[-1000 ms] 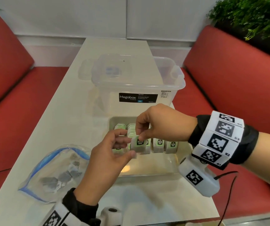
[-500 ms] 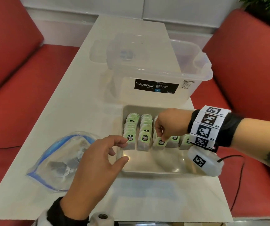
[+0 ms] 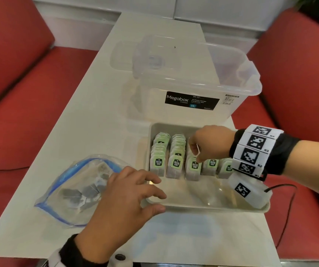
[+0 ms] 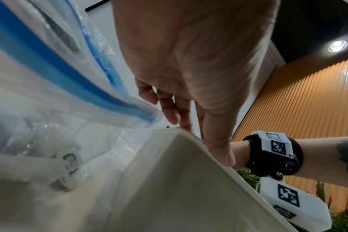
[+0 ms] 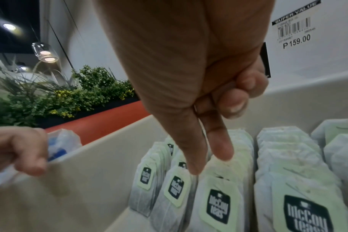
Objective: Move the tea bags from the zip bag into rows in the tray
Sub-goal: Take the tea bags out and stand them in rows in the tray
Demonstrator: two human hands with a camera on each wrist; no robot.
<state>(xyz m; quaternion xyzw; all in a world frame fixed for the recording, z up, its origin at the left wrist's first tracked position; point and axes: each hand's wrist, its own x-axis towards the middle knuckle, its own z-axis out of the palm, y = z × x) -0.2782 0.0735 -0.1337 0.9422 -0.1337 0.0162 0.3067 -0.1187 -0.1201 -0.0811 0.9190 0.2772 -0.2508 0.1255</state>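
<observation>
A beige tray (image 3: 212, 208) holds tea bags standing in several rows. My right hand (image 3: 196, 154) reaches down over the third row. Its thumb and forefinger pinch the top of the front tea bag (image 3: 193, 167), seen close in the right wrist view (image 5: 218, 202) under the right hand (image 5: 209, 163); the other fingers are curled. My left hand (image 3: 154, 197) is spread and holds nothing, over the tray's near left corner. The clear zip bag (image 3: 72, 189) with a blue seal lies left of the tray, with loose tea bags (image 3: 85, 191) inside. In the left wrist view the left hand's fingers (image 4: 170, 114) hang beside the zip bag (image 4: 50, 78) above the tray rim (image 4: 179, 180).
A clear Megabox storage box (image 3: 193, 87) stands right behind the tray, its lid (image 3: 124, 54) behind it to the left. Red benches (image 3: 16, 93) flank the narrow white table (image 3: 89, 112). A black cable (image 3: 287, 209) trails off the table's right edge.
My right hand has lowered the tea bag from mid-air into the front of the third row. The left hand let go of it and dropped back to the tray's near left corner.
</observation>
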